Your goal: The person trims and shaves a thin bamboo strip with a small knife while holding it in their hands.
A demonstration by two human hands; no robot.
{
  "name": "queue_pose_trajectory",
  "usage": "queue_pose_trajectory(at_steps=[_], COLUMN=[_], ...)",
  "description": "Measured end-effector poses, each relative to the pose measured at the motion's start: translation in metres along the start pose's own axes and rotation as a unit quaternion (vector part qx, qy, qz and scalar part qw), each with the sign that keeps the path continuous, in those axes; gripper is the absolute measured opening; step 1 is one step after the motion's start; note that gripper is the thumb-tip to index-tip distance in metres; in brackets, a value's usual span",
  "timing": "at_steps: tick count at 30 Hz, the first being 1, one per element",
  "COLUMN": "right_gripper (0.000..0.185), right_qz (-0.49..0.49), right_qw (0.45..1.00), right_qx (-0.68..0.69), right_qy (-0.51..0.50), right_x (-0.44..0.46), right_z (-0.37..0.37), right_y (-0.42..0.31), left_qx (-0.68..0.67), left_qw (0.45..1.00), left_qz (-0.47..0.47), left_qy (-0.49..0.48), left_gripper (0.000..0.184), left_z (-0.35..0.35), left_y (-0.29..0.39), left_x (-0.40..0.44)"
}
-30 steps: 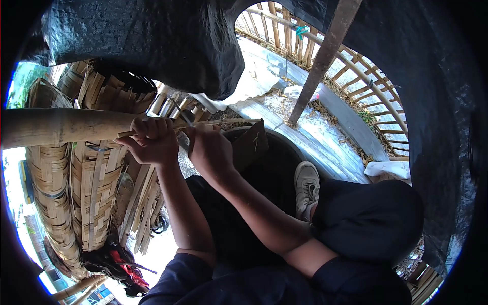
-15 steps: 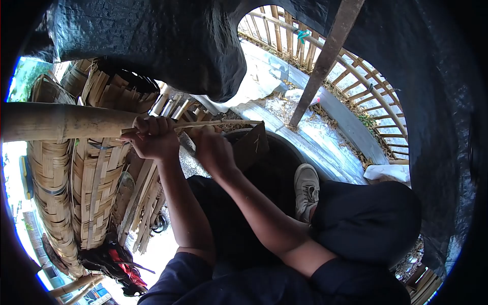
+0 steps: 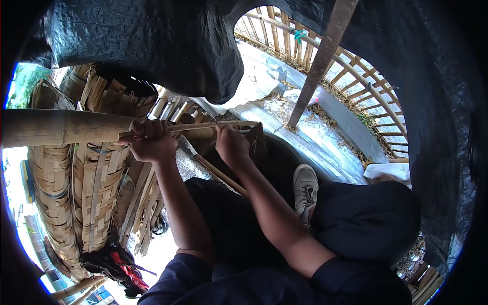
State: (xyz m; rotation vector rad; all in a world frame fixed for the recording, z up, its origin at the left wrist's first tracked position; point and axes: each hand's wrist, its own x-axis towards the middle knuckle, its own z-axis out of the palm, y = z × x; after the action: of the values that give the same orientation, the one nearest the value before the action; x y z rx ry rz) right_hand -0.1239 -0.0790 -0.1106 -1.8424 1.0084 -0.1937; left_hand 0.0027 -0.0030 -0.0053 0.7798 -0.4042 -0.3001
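My left hand is closed around a narrow bamboo strip, beside the end of a thick bamboo pole. The strip runs to the right, its far end near a dark, flat, pointed piece. My right hand is a fist against the strip's lower side, well along from the left one. A thin, dark knife blade shows just above that fist; its handle is hidden in the fingers. Below the hands, a slim light stick slants under my right forearm.
Woven bamboo rolls and loose bamboo slats stand at the left. Black sheeting hangs overhead, and a brown post slants down at the right. A round dark tub rim lies beyond my shoe.
My right hand has moved right along the strip, away from my left hand, uncovering the slim stick below. My left hand keeps its hold in nearly the same place.
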Motion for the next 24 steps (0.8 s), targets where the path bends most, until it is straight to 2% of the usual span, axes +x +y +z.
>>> queue_pose_trajectory(at_steps=[4, 6, 9, 12, 13, 17, 19, 20, 22, 24], right_gripper=[0.041, 0.034, 0.025, 0.021, 0.019, 0.020, 0.023, 0.023, 0.026, 0.027], right_qz=[-0.005, 0.073, 0.026, -0.005, 0.020, 0.016, 0.038, 0.036, 0.102, 0.090], right_qw=[0.998, 0.995, 0.992, 0.989, 0.993, 0.992, 0.969, 0.969, 0.963, 0.970], right_qx=[0.014, -0.010, -0.028, -0.060, -0.060, -0.071, -0.162, -0.163, -0.158, -0.127], right_qy=[-0.060, -0.069, -0.118, -0.135, -0.102, -0.108, -0.182, -0.183, -0.194, -0.185], right_x=[0.004, -0.018, -0.048, -0.045, -0.037, 0.002, -0.014, -0.018, -0.027, -0.013], right_z=[-0.016, -0.022, -0.038, -0.043, -0.039, -0.028, -0.039, -0.040, -0.040, -0.032], right_y=[-0.007, -0.041, -0.078, -0.076, -0.069, -0.023, -0.027, -0.030, -0.031, -0.015], left_qx=[0.006, -0.009, -0.026, -0.033, -0.038, -0.023, 0.033, 0.033, 0.031, 0.047], left_qw=[1.000, 1.000, 0.999, 0.998, 0.998, 0.999, 0.998, 0.998, 0.999, 0.998], left_qz=[0.001, -0.001, -0.009, -0.008, -0.008, 0.016, -0.025, -0.023, -0.039, -0.033], left_qy=[0.020, -0.003, -0.035, -0.048, -0.051, -0.037, 0.052, 0.053, -0.012, 0.000], left_gripper=[0.061, 0.061, 0.061, 0.061, 0.061, 0.059, 0.058, 0.058, 0.056, 0.057], left_z=[-0.001, 0.002, 0.006, 0.008, 0.009, 0.015, 0.013, 0.013, 0.014, 0.018], left_y=[0.001, -0.001, -0.003, -0.002, -0.002, -0.007, -0.005, -0.007, -0.015, -0.016], left_x=[-0.001, 0.000, -0.002, -0.005, -0.004, -0.005, -0.003, -0.003, -0.009, -0.008])
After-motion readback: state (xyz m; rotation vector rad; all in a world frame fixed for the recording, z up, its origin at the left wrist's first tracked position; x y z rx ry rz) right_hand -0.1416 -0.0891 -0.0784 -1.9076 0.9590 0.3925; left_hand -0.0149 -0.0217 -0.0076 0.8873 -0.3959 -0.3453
